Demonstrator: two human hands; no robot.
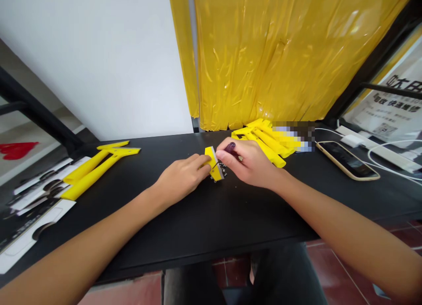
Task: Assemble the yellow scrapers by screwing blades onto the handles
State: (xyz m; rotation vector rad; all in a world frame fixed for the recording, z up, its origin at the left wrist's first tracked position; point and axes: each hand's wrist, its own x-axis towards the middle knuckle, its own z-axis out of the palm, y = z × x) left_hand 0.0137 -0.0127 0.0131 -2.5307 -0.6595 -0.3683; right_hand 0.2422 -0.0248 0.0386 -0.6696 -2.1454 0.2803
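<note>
Near the middle of the black table, my left hand [183, 175] is closed round a yellow scraper [215, 163], whose wide head with a grey edge faces right. My right hand [249, 160] grips a screwdriver with a dark purple handle [232, 146]; its thin shaft slants down to the scraper's head. Several small screws [224, 171] lie scattered on the table just beside and behind that head. The scraper's handle is mostly hidden by my left fingers.
A pile of yellow scrapers [263, 140] lies behind my right hand. Two more scrapers [102, 166] rest at the left beside white-and-black card sleeves [49, 226]. On the right are a phone [347, 160], white cables and a power strip [379, 149]. Yellow film [280, 54] hangs behind the table.
</note>
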